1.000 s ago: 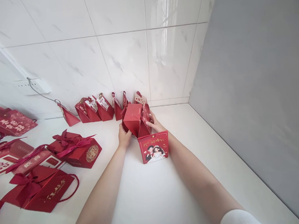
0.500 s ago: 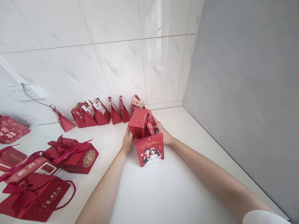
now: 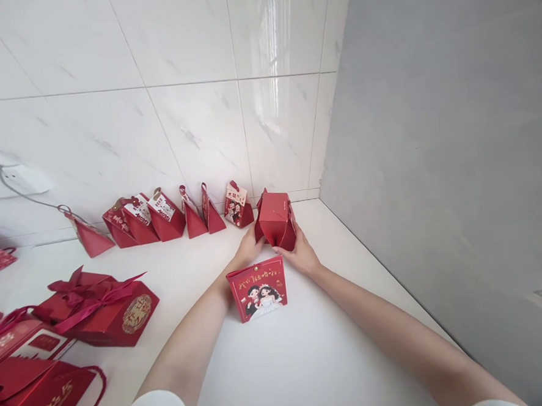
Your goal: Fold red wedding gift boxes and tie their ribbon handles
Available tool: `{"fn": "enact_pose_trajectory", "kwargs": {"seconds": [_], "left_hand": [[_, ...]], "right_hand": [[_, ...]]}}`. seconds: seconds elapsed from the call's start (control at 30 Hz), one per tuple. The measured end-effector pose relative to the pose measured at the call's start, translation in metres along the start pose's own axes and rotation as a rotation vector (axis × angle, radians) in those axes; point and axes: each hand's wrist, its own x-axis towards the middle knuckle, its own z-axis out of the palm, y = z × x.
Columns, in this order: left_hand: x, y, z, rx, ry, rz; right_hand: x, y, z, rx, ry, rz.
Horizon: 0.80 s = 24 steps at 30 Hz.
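Both hands grip a red gift box (image 3: 274, 210) near the back wall, its plain face turned up and its flaps at the sides. Against the box's lower left side is my left hand (image 3: 250, 246), closed, its fingertips partly hidden. My right hand (image 3: 301, 251) closes on the lower right side, thumb at the front edge. In front of the wrists stands a red candy box (image 3: 260, 289) with a cartoon couple in wedding clothes and gold lettering. Just left of the held box, a small box with a pink label (image 3: 237, 206) stands apart by the wall.
Several triangular red boxes (image 3: 166, 218) line the tiled wall. At left stand larger ribboned boxes (image 3: 103, 308), one with a rope handle (image 3: 101, 397). A cable (image 3: 27, 196) runs from a wall socket (image 3: 17, 180). A grey panel (image 3: 433, 156) bounds the right side.
The held box has moved right, clear of the small labelled box, and has turned so its flaps show on both sides. My hands moved with it. The view has shifted right.
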Motion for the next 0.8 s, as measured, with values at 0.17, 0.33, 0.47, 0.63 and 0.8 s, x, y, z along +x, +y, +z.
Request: {"fn": "enact_pose_trajectory", "kwargs": {"seconds": [0.17, 0.33, 0.47, 0.63, 0.8], "left_hand": [[0.037, -0.03, 0.012, 0.016, 0.039, -0.007], [0.061, -0.053, 0.01, 0.052, 0.193, -0.107], [0.066, -0.056, 0.01, 0.073, 0.291, -0.173], [0.04, -0.04, 0.011, 0.103, 0.365, -0.187], [-0.014, 0.008, -0.029, 0.137, 0.325, -0.116]], "right_hand": [[0.055, 0.014, 0.012, 0.043, 0.117, 0.031], [0.093, 0.024, 0.027, -0.041, 0.088, 0.11], [0.107, 0.031, 0.04, -0.128, 0.128, 0.163], [0.108, 0.037, 0.048, -0.138, 0.18, 0.206], [0.095, 0.034, 0.041, -0.151, 0.18, 0.187]]}}
